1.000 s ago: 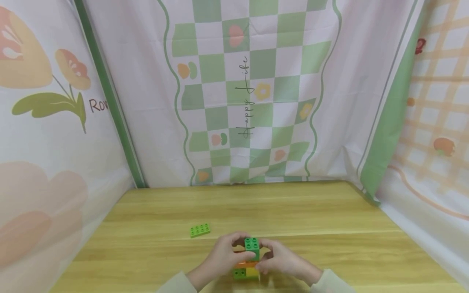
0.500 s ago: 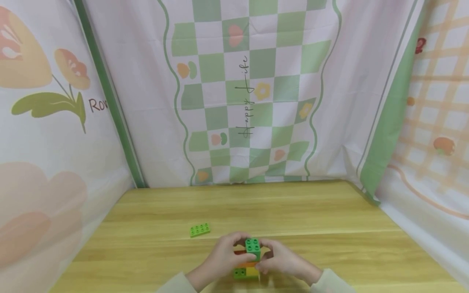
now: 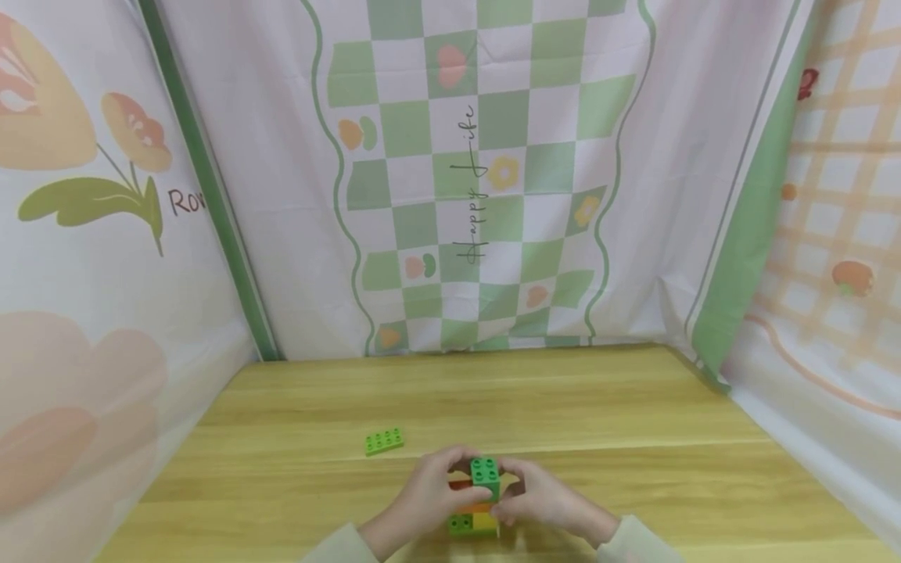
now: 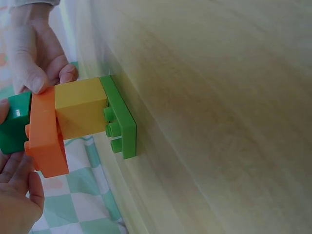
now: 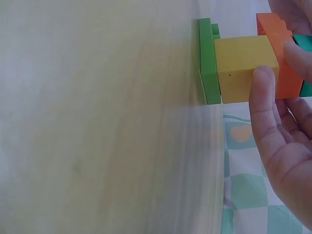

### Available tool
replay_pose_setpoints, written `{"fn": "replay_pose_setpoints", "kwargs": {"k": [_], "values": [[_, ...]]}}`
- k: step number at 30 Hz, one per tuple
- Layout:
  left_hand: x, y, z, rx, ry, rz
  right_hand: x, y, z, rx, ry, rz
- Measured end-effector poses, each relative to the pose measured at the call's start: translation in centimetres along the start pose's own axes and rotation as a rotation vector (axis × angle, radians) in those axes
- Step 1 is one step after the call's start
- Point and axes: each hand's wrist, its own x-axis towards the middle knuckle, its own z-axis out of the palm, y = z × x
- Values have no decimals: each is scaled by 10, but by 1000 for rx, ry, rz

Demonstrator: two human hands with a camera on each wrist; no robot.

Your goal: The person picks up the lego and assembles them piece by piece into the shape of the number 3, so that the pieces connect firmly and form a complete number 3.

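Observation:
A small stack of toy building blocks stands near the table's front edge. At its bottom is a light green studded plate, with a yellow block on its right part. Above that lies an orange brick, and a dark green block tops it on the right side. My left hand grips the dark green block, its thumb across the near face and its fingers behind. My right hand holds the stack from the right, the thumb pressed to the yellow block near the orange brick. Its other fingers are partly hidden behind.
A loose light green plate with several studs lies on the wood-patterned table, left of and beyond the hands. Printed cloth hangs behind the table and along both sides.
The dark green block has shifted very slightly toward the right in the first half second. Both hands keep their hold, and the loose plate stays put.

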Motion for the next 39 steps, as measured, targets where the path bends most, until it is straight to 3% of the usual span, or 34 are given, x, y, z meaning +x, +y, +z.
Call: {"fn": "replay_pose_setpoints", "kwargs": {"k": [19, 30, 39], "values": [[1, 0, -1, 71, -10, 74, -1, -1, 0, -6, 4, 3], [0, 1, -1, 52, -16, 67, 0, -1, 0, -3, -3, -1], [3, 3, -3, 84, -32, 15, 0, -2, 0, -14, 0, 2]]}}
